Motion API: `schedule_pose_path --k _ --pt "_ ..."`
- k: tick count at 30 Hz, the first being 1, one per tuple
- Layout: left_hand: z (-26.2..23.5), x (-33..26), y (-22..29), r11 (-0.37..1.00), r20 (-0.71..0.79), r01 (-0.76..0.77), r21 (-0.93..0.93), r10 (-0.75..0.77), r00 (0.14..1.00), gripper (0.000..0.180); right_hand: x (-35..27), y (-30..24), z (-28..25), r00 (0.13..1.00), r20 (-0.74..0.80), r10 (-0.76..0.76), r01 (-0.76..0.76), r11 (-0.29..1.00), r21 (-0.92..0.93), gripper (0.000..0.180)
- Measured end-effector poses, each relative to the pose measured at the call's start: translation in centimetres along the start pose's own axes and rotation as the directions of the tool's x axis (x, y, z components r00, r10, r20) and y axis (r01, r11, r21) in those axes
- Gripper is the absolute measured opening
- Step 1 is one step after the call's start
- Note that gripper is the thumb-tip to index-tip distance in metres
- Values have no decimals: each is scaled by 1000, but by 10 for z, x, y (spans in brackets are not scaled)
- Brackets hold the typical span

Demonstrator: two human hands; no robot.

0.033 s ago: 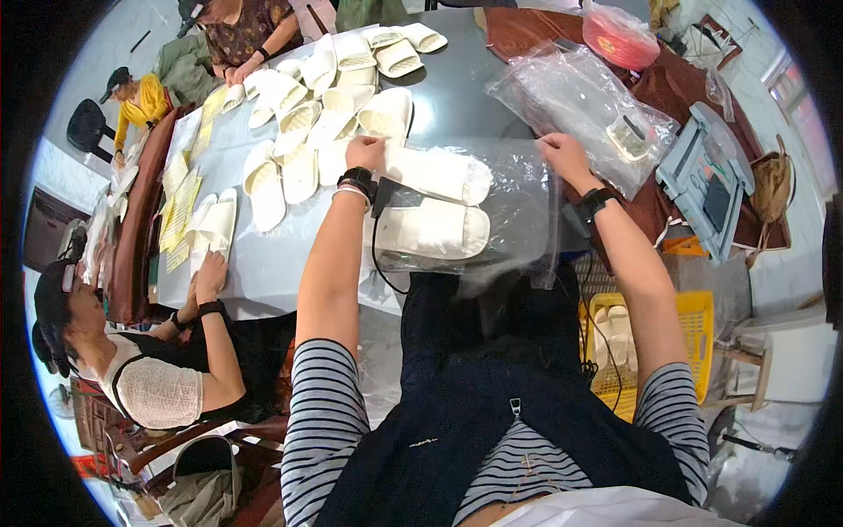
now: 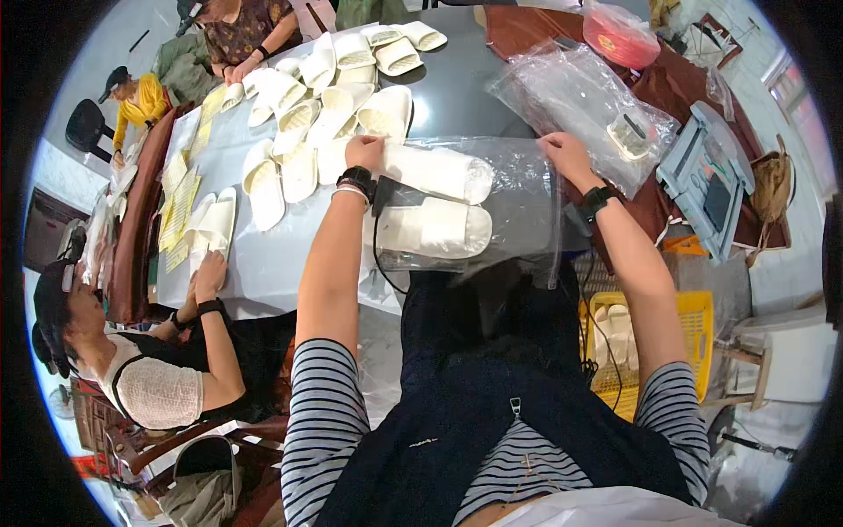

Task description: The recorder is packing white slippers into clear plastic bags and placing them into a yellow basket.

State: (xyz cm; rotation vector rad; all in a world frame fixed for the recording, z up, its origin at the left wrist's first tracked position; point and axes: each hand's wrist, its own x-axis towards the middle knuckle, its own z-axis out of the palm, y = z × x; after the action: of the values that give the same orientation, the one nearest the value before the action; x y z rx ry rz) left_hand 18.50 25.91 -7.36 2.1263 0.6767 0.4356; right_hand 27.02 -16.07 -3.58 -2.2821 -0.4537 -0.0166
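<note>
Little has been altered between the two moments: the left hand [image 2: 365,155] and the right hand [image 2: 569,158] are kept in almost the same places, but fewer bright creases are seen in the clear bag [image 2: 525,224]. For the work in hand, this suggests that its film is lying flatter and smoother. The upper slipper [image 2: 443,172] and the lower slipper [image 2: 430,230] are set side by side under the film, apparently inside, at the near edge of the tabletop [image 2: 464,88]. The bag's far right corner is pinched by the right fingers; the left fingers are curled beside the upper slipper's left end, and whether anything is gripped there cannot be told. More cream slippers [image 2: 386,112] are heaped beyond.
</note>
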Motion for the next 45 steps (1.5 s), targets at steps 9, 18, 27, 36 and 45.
schedule_pose_path --k 9,18,27,36,45 --pt "-8 30 -33 937 77 43 -346 -17 997 24 8 29 11 997 62 43 -58 961 271 24" --pt "-34 -138 53 809 137 -567 155 551 823 72 -53 -1 -43 886 274 374 -444 855 268 80" --pt "-9 -322 56 609 363 -696 380 594 718 79 -133 -49 -31 838 439 324 -473 833 288 95" --pt "5 -350 50 778 374 -626 -48 595 711 40 -172 -54 -15 887 383 256 -445 695 565 105" --pt "18 -327 62 498 763 646 -579 53 644 54 -183 -39 -4 926 352 135 -360 592 721 42"
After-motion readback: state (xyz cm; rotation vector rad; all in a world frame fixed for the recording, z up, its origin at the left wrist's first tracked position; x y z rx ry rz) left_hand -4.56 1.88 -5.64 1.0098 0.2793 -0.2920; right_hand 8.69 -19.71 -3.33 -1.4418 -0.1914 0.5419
